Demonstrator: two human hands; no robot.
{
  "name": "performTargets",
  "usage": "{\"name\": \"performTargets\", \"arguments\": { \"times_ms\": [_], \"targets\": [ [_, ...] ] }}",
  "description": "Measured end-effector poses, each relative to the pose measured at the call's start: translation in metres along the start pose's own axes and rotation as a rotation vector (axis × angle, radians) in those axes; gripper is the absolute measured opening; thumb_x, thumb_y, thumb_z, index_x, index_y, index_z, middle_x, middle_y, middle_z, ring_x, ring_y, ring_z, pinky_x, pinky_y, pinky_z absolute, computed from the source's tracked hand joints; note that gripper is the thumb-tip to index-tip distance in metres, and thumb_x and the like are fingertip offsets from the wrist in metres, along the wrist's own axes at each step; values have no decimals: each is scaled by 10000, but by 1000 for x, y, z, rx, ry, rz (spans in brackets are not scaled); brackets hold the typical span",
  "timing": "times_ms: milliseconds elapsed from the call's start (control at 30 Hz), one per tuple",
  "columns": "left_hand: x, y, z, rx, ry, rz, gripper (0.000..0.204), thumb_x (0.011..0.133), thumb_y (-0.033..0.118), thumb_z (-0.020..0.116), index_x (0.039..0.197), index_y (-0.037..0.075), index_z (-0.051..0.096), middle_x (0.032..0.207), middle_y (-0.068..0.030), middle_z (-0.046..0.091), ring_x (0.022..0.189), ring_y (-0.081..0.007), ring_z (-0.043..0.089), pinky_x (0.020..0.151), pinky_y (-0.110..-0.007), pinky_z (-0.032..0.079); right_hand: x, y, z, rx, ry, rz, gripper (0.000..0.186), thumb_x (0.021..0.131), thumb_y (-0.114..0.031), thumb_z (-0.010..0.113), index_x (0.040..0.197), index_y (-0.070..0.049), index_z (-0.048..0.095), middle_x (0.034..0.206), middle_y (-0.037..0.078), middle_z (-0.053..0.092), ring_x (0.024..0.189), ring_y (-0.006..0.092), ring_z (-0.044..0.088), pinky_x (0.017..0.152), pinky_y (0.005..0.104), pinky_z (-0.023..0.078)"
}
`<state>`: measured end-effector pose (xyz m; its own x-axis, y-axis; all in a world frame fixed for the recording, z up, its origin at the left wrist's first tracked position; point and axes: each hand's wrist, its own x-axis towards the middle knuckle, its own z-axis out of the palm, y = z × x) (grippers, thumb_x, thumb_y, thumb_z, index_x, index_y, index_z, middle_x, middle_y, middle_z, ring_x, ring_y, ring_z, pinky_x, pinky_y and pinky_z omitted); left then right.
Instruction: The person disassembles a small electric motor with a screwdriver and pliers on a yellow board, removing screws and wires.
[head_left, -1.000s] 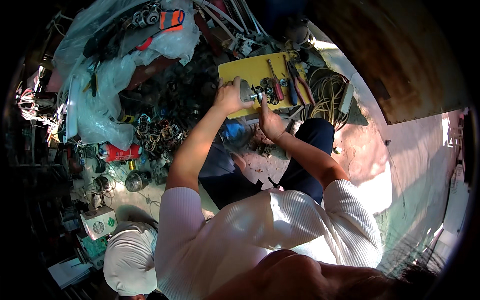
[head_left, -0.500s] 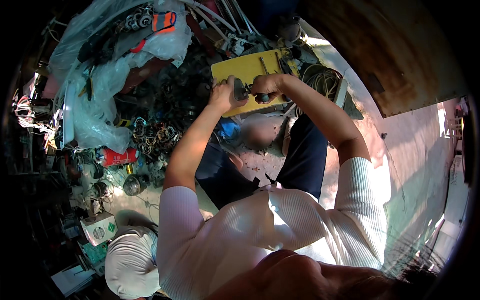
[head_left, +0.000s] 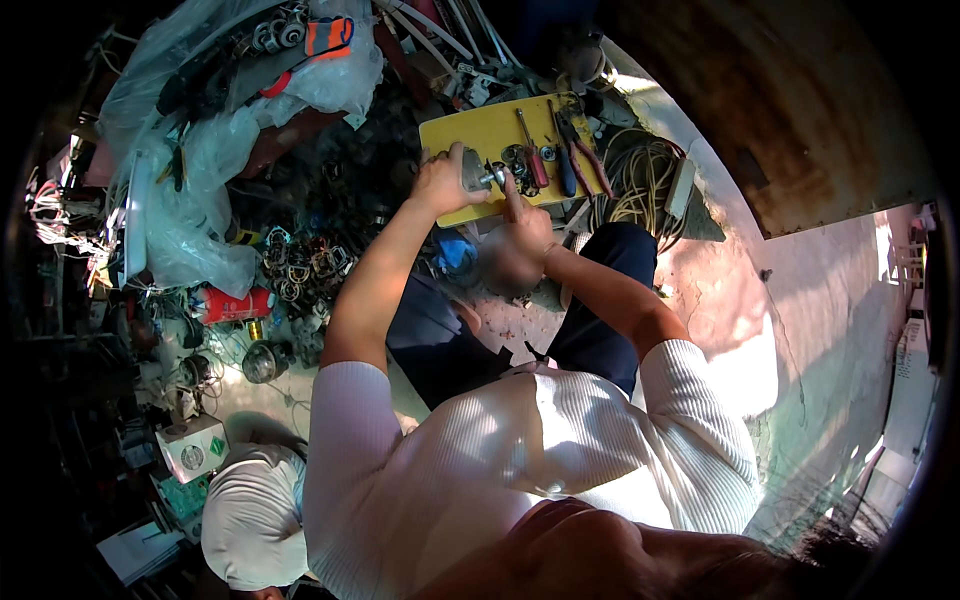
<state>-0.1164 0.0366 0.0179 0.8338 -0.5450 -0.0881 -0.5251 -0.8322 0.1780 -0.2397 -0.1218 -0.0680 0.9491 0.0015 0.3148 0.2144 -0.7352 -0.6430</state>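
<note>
My left hand (head_left: 438, 186) is closed around a grey metal cylindrical part (head_left: 474, 172), perhaps from a small motor, above a yellow board (head_left: 455, 132). A short silver shaft (head_left: 495, 174) sticks out of its right side. My right hand (head_left: 528, 225) is just below and to the right, index finger stretched up against the shaft's end; its other fingers are partly hidden. Right of the shaft on the board lie small dark rings and parts (head_left: 515, 157), a red-handled screwdriver (head_left: 538, 170), a dark blue-handled screwdriver (head_left: 567, 176) and red-handled pliers (head_left: 590, 160).
Coiled cable (head_left: 640, 175) lies right of the board. Piled metal parts (head_left: 305, 268), a clear plastic sheet (head_left: 205, 180) and a red cylinder (head_left: 232, 304) fill the left. A person in a light top (head_left: 255, 515) is at lower left. A rusty panel (head_left: 770, 120) stands at upper right.
My right hand has gone from a fist at the board to lower down, its index finger now stretched out to the shaft. The small parts and tool handles it covered now show.
</note>
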Motion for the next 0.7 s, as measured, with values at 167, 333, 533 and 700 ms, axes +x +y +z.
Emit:
{"name": "performTargets", "arguments": {
  "times_ms": [167, 333, 533, 700],
  "targets": [
    [0, -4, 2, 20, 6, 37, 990, 642, 549, 779, 1351, -1, 362, 1163, -283, 619, 1150, -397, 572, 1100, -441, 331, -2, 5, -1, 99, -34, 47, 717, 922, -142, 524, 1552, -181, 183, 891, 239, 648, 736, 431, 628, 649, 498, 483],
    [0, 6, 1, 28, -10, 19, 979, 637, 540, 788, 1341, 4, 369, 1162, -276, 621, 1155, -405, 561, 1077, -444, 351, 41, 3, -53, 321, -412, 304, 481, 943, -201, 539, 1397, -62, 462, 777, 119, 672, 639, 286, 640, 591, 418, 496],
    [-2, 5, 0, 34, 5, 29, 945, 650, 539, 787, 1313, 2, 381, 1138, -277, 626, 1151, -408, 555, 1049, -462, 376, 115, -41, -100, 685, -839, 893, 194, 932, -179, 539, 947, -2, 616, 790, 47, 660, 690, 119, 628, 518, 242, 499],
    [0, 0, 12, 11, 71, 40, 936, 642, 537, 784, 1293, -10, 393, 1096, -283, 637, 1084, -397, 601, 1071, -455, 355, 53, -13, -48, 29, -504, 206, 449, 879, -157, 526, 1284, 27, 463, 919, 292, 647, 761, 429, 652, 690, 467, 500]
  ]
}}
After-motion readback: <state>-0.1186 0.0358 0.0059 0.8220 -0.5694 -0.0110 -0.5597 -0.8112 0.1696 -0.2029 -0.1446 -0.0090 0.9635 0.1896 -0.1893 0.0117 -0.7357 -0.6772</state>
